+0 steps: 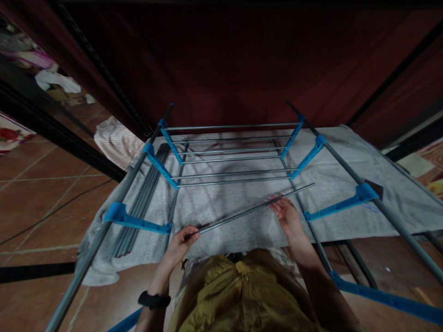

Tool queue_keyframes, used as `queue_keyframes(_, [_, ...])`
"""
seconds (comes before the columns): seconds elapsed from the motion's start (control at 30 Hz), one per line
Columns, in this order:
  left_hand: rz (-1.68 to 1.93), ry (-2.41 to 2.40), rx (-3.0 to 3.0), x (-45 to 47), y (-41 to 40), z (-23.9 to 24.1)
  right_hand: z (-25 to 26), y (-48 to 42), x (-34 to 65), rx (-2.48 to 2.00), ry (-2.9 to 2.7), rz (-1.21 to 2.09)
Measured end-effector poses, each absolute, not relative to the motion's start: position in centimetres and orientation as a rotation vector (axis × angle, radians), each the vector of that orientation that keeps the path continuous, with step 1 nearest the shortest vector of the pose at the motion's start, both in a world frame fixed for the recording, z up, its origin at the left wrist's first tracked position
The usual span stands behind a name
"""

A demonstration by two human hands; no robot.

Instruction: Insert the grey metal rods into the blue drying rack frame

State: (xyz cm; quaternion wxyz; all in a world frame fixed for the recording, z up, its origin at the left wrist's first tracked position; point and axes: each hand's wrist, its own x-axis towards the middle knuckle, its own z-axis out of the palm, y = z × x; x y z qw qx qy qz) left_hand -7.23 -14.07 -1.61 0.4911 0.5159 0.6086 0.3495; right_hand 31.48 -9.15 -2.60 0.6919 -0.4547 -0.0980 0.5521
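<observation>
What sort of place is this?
Likely a room in a home, though I can't be certain: there's a tiled floor, a striped cloth lying nearby, and a gray blanket under the rack.

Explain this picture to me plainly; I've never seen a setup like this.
There's no robot here: a camera worn on a person's head looks forward and down at their bare hands. The left hand grips one end of a thin rod. The right hand meets it nearer the other end; how firmly isn't clear. Around them stands a rack of grey bars and blue brackets. On the grey cloth, to the left, lie loose tubes.
</observation>
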Motion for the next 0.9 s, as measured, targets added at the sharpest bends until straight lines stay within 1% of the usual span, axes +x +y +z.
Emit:
queue_keyframes(0.3, [0.728, 1.441, 1.213, -8.6, -14.2, -1.4, -2.5, -7.9, 34.5, -1.048, -0.220, 1.126])
queue_keyframes(0.47, [0.731, 1.440, 1.130, -9.1, -14.0, -1.0, -2.5, -7.4, 36.0, -1.058, -0.179, 1.084])
queue_keyframes(0.63, [0.889, 1.561, 1.055, -8.9, -13.9, -0.6, -2.9, -7.1, 37.4, -1.080, -0.105, 1.054])
queue_keyframes(0.73, [1.000, 1.615, 0.889, -8.7, -13.9, -0.8, -3.0, -7.0, 37.8, -1.087, -0.079, 1.044])
queue_keyframes(0.9, [1.268, 1.513, 0.541, -8.3, -13.6, -1.2, -3.2, -6.8, 38.4, -1.099, -0.079, 1.033])
